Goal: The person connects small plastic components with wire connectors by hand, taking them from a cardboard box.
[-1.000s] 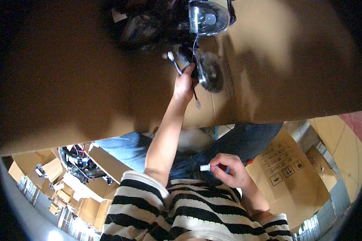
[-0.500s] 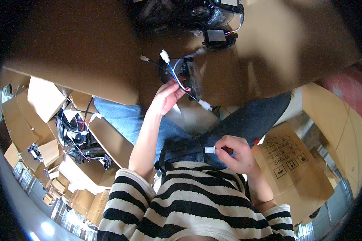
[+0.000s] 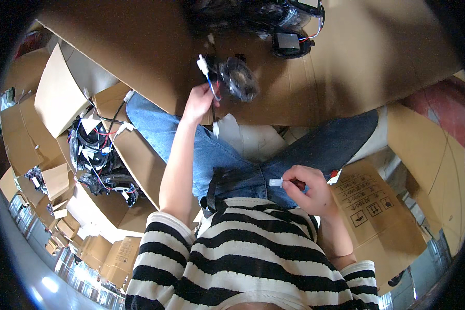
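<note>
My left hand (image 3: 199, 102), reaching forward over the cardboard, is closed on a black wired part (image 3: 237, 78) that looks wrapped in clear plastic and is blurred. Blue, white and red wires run from it past my fingers. One white connector plug (image 3: 202, 64) sticks up beyond the hand, and another white plug (image 3: 216, 129) hangs below it, over my left thigh. Close to my lap, my right hand (image 3: 309, 188) pinches a small white connector (image 3: 275, 182) between thumb and fingertips. Something dark reddish (image 3: 297, 183) shows inside its curled fingers.
Beyond my knees a large cardboard sheet or box wall (image 3: 346, 67) carries more black wired parts (image 3: 289, 44). An open carton (image 3: 139, 155) on the left holds several black parts (image 3: 95, 150) with wires. A printed carton (image 3: 382, 217) stands at the right.
My left hand has moved left and slightly away, and the wired part has swung round to the right of it. My right hand, still pinching the connector, has shifted slightly right and away.
</note>
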A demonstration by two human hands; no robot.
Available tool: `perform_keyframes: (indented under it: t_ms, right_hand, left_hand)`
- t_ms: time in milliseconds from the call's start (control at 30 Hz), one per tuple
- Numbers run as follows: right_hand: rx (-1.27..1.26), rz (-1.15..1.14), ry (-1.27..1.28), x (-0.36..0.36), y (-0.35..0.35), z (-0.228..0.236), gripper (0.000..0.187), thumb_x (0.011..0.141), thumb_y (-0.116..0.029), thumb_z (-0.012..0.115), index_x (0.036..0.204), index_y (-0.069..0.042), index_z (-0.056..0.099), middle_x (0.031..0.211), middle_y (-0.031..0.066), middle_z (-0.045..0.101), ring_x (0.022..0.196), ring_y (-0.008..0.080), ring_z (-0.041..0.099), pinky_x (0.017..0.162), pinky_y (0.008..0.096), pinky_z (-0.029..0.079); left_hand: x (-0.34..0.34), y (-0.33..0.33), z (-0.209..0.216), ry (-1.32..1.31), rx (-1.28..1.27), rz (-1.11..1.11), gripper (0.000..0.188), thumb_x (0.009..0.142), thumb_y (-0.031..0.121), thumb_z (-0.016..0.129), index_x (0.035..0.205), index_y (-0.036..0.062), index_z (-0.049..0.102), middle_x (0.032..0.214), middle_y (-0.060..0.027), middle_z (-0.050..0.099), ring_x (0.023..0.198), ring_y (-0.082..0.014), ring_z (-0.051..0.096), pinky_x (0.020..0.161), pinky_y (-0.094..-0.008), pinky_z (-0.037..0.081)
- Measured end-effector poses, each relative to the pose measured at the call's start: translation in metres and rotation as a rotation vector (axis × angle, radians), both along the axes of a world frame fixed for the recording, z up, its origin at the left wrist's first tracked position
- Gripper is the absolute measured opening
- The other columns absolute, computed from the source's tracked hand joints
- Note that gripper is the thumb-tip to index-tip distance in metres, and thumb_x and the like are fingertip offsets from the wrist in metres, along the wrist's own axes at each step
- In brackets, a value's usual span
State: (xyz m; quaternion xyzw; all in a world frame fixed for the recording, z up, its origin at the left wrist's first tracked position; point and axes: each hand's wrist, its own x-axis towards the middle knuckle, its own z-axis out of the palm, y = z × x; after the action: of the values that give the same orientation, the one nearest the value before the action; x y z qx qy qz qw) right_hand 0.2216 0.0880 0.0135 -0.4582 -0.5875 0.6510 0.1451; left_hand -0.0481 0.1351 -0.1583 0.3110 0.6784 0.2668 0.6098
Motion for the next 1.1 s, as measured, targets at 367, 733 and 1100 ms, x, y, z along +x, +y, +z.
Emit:
perform_keyframes:
  t_ms: [367, 733, 1100]
  right_hand:
    - [-0.072, -0.013, -0.019, -0.002, 0.015, -0.007, 0.005, 0.074, -0.006, 0.055, 0.074, -0.001, 0.054, 0.066, 0.0116, 0.054, 0.058, 0.0232, 0.054, 0.054, 0.0292, 0.042]
    - [-0.139, 0.007, -0.001, -0.002, 0.034, -0.02, 0.007, 0.074, -0.007, 0.055, 0.076, -0.001, 0.054, 0.068, 0.0124, 0.054, 0.061, 0.0258, 0.054, 0.055, 0.0308, 0.043]
    - [-0.157, -0.011, 0.05, -0.001, 0.046, -0.03, 0.005, 0.075, -0.005, 0.054, 0.077, 0.0, 0.053, 0.069, 0.0113, 0.054, 0.063, 0.0254, 0.055, 0.057, 0.0306, 0.043]
  left_hand:
    - [-0.023, 0.076, -0.065, -0.278, 0.01, 0.231, 0.033, 0.084, 0.034, 0.047, 0.103, 0.0085, 0.057, 0.097, -0.0023, 0.059, 0.075, -0.0112, 0.054, 0.073, -0.0259, 0.042]
    - [-0.019, 0.094, -0.148, 0.722, 0.2, -0.365, 0.037, 0.073, 0.025, 0.059, 0.101, 0.0014, 0.053, 0.1, -0.0151, 0.052, 0.092, -0.0285, 0.052, 0.078, -0.0392, 0.043]
    - [-0.031, 0.094, -0.158, 0.949, 0.489, -0.28, 0.057, 0.066, 0.032, 0.066, 0.11, 0.0018, 0.045, 0.107, -0.0191, 0.049, 0.101, -0.0318, 0.047, 0.083, -0.0419, 0.039]
